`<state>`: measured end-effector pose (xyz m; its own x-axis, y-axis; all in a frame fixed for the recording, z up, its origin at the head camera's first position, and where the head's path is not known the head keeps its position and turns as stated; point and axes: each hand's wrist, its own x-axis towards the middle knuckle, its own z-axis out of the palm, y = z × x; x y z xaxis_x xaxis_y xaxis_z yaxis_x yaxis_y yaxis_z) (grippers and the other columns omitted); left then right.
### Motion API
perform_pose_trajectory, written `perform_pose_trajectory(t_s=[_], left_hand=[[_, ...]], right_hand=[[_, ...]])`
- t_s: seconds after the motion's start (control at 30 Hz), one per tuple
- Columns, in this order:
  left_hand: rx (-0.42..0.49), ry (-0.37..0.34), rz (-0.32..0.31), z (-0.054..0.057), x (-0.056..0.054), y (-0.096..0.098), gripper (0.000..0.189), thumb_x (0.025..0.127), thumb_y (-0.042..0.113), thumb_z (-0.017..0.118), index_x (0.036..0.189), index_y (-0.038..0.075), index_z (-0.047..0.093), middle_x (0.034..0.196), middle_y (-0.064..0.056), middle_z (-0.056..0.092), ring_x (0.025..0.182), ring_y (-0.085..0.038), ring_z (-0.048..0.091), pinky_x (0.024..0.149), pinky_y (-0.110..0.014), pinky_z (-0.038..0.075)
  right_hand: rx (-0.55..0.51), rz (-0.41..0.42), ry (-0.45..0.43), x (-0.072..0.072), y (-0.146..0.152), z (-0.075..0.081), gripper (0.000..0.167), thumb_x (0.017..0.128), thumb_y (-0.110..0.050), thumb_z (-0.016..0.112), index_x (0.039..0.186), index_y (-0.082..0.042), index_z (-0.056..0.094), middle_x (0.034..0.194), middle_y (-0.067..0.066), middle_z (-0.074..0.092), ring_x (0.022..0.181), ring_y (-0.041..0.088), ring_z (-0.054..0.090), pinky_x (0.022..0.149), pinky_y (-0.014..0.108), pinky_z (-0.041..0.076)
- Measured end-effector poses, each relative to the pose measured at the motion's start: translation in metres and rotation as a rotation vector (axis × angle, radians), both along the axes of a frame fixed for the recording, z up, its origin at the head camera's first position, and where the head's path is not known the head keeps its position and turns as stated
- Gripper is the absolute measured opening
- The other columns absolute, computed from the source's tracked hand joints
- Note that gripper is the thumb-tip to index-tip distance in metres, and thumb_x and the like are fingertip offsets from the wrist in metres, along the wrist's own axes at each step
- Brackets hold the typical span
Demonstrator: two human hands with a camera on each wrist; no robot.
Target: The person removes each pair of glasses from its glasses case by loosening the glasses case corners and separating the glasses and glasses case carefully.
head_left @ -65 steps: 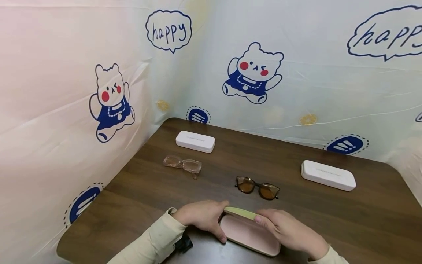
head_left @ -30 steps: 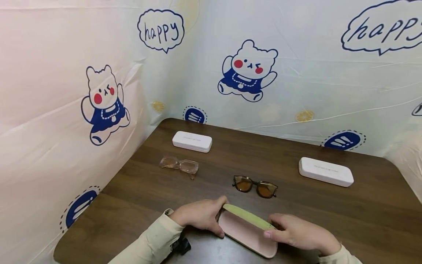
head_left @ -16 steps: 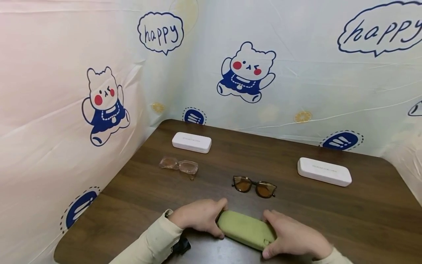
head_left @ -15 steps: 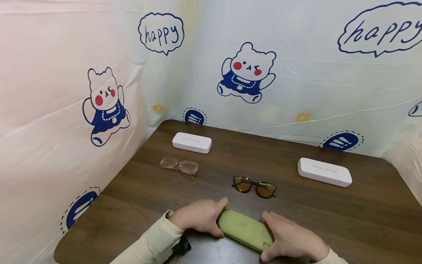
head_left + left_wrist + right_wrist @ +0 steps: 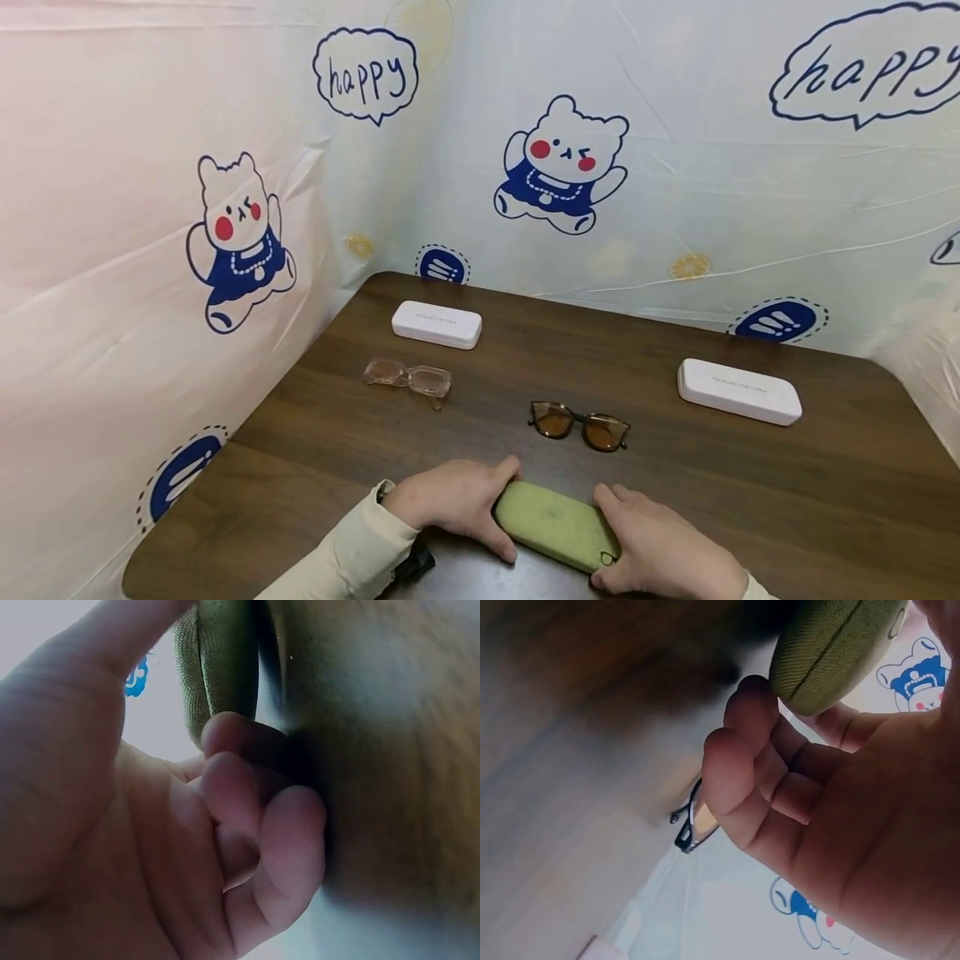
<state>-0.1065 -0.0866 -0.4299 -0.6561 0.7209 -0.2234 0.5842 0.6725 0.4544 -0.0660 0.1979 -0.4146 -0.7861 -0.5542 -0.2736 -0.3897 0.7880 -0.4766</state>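
A green glasses case (image 5: 555,521), lid down, lies near the front of the table. My left hand (image 5: 453,500) spans its left end, fingers at the far side and thumb along the near side. In the left wrist view, curled fingers (image 5: 292,832) sit right at the case's end. Around the other end, my right hand (image 5: 663,537) grips it between thumb and fingers. The right wrist view shows the fabric case (image 5: 829,664) against the fingertips, its seam closed. Just beyond it lie dark-framed sunglasses (image 5: 579,425), lenses toward me.
Clear-framed glasses (image 5: 408,377) lie at the left of the brown table (image 5: 315,433). One white case (image 5: 437,324) stands at the back left, another white case (image 5: 738,392) at the right. A black item (image 5: 415,565) lies beside my left sleeve. Printed curtains border the table.
The green case's lid, raised earlier with the pink lining showing, has come down shut. My right hand has shifted from the lid to the case's right end. The left thumb has moved slightly nearer me.
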Motion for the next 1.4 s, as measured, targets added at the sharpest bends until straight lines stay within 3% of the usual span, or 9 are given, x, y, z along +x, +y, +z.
perform_pose_trajectory(t_s=[0.1, 0.27, 0.57, 0.8, 0.97, 1.13, 1.4], left_hand=[[0.021, 0.049, -0.019, 0.002, 0.002, 0.002, 0.064, 0.077, 0.059, 0.081, 0.118, 0.023, 0.047, 0.08, 0.014, 0.055, 0.071, -0.004, 0.053, 0.064, -0.026, 0.044], [0.006, 0.128, -0.038, 0.004, 0.004, 0.005, 0.056, 0.079, 0.056, 0.08, 0.116, 0.024, 0.053, 0.091, 0.013, 0.049, 0.073, -0.004, 0.049, 0.064, -0.025, 0.044], [0.037, 0.127, -0.097, 0.008, -0.003, 0.002, 0.055, 0.079, 0.053, 0.081, 0.114, 0.021, 0.056, 0.101, 0.012, 0.046, 0.085, -0.002, 0.048, 0.074, -0.02, 0.044], [0.056, 0.176, -0.117, 0.028, -0.016, 0.005, 0.053, 0.081, 0.054, 0.079, 0.115, 0.02, 0.056, 0.102, 0.012, 0.047, 0.081, -0.003, 0.049, 0.071, -0.021, 0.044], [0.074, 0.278, -0.117, 0.051, -0.034, 0.011, 0.058, 0.079, 0.054, 0.079, 0.117, 0.018, 0.056, 0.105, 0.01, 0.049, 0.085, -0.005, 0.05, 0.073, -0.022, 0.044], [0.112, 0.312, -0.098, 0.065, -0.061, 0.016, 0.055, 0.077, 0.052, 0.081, 0.113, 0.018, 0.056, 0.103, 0.009, 0.049, 0.087, -0.008, 0.05, 0.075, -0.025, 0.045], [0.11, 0.288, -0.047, 0.067, -0.115, 0.028, 0.056, 0.079, 0.048, 0.083, 0.116, 0.017, 0.055, 0.105, 0.006, 0.05, 0.09, -0.011, 0.052, 0.078, -0.028, 0.046]], right_hand=[[0.038, -0.014, -0.002, 0.0, -0.001, 0.002, 0.058, 0.068, -0.045, 0.088, 0.107, -0.018, 0.053, 0.089, -0.005, 0.047, 0.076, 0.015, 0.046, 0.062, 0.036, 0.041], [0.07, 0.007, 0.079, 0.003, -0.002, 0.004, 0.056, 0.07, -0.044, 0.087, 0.106, -0.014, 0.057, 0.091, -0.005, 0.046, 0.078, 0.015, 0.044, 0.064, 0.036, 0.042], [0.026, 0.059, 0.201, 0.005, 0.002, 0.005, 0.051, 0.074, -0.047, 0.085, 0.105, -0.014, 0.061, 0.091, -0.01, 0.044, 0.078, 0.008, 0.043, 0.065, 0.03, 0.043], [0.003, 0.076, 0.372, -0.001, 0.013, 0.021, 0.06, 0.073, -0.044, 0.086, 0.113, -0.007, 0.062, 0.098, -0.007, 0.048, 0.083, 0.01, 0.046, 0.068, 0.033, 0.048], [-0.043, 0.035, 0.505, -0.015, 0.023, 0.032, 0.064, 0.071, -0.04, 0.087, 0.118, -0.005, 0.062, 0.1, -0.007, 0.049, 0.085, 0.008, 0.048, 0.07, 0.032, 0.049], [-0.073, -0.025, 0.545, -0.039, 0.03, 0.042, 0.062, 0.071, -0.037, 0.087, 0.118, -0.006, 0.063, 0.101, -0.006, 0.051, 0.082, 0.008, 0.049, 0.07, 0.032, 0.048], [-0.06, -0.082, 0.512, -0.09, 0.038, 0.044, 0.064, 0.075, -0.033, 0.086, 0.124, 0.0, 0.061, 0.109, 0.004, 0.056, 0.089, 0.017, 0.053, 0.077, 0.039, 0.048]])
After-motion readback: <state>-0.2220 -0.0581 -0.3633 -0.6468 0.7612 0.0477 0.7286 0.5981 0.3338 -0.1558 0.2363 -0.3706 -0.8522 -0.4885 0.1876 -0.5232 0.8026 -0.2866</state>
